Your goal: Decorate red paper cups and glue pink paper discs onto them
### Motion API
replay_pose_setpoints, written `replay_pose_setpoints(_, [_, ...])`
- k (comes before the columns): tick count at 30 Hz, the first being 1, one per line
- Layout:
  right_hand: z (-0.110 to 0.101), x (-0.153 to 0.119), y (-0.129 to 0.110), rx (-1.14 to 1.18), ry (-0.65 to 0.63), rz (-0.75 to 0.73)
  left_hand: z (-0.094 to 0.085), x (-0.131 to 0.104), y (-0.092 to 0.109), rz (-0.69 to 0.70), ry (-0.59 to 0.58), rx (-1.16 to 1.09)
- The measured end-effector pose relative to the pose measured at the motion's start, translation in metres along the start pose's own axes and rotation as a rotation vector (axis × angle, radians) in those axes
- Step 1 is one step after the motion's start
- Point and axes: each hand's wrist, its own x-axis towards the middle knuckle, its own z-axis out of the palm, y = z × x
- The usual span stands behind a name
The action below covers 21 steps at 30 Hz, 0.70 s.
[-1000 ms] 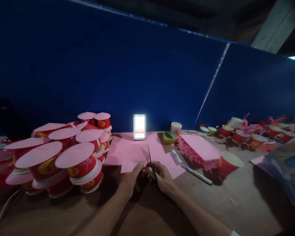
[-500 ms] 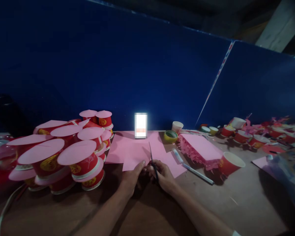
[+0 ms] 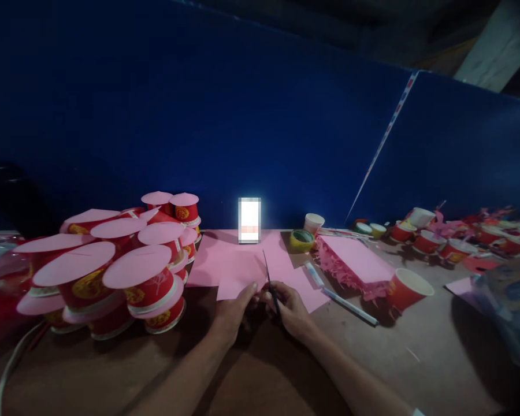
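My left hand (image 3: 238, 306) is closed on the near edge of a pink paper sheet (image 3: 240, 274), its thumb lying on top. Just to its right, my right hand (image 3: 288, 306) grips dark scissors (image 3: 273, 294). The blades point away from me, along the right side of the held sheet. More pink paper (image 3: 203, 260) lies flat underneath and beyond. The fingertips of both hands are close together, and the fingers under the sheet are partly hidden.
Red cups with pink paper discs (image 3: 138, 271) are stacked at left. A lit phone (image 3: 249, 221) stands behind the paper. On the right are green tape (image 3: 302, 240), a pen (image 3: 351, 307), fringed pink paper (image 3: 357, 260) and a red cup (image 3: 409, 289).
The view has shifted very slightly. Both hands keep nearly the same place and grip, with the scissors still beside the sheet.
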Motion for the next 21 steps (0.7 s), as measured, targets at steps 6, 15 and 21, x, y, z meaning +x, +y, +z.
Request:
replay_pose_setpoints(6, [0.0005,0.0006,0.0001,-0.015,0.017,0.014,0.0009,-0.0042,0.0053,0.024,-0.002,0.025])
replay_pose_setpoints(15, [-0.0005,0.0005,0.0021,0.037,-0.012,-0.005,0.0024,-0.0038,0.0074,0.035,-0.039,-0.039])
replay_pose_setpoints(21, [-0.0002,0.0002,0.0001,0.046,-0.023,0.002,0.0039,-0.0049,0.0080,0.018,0.014,-0.023])
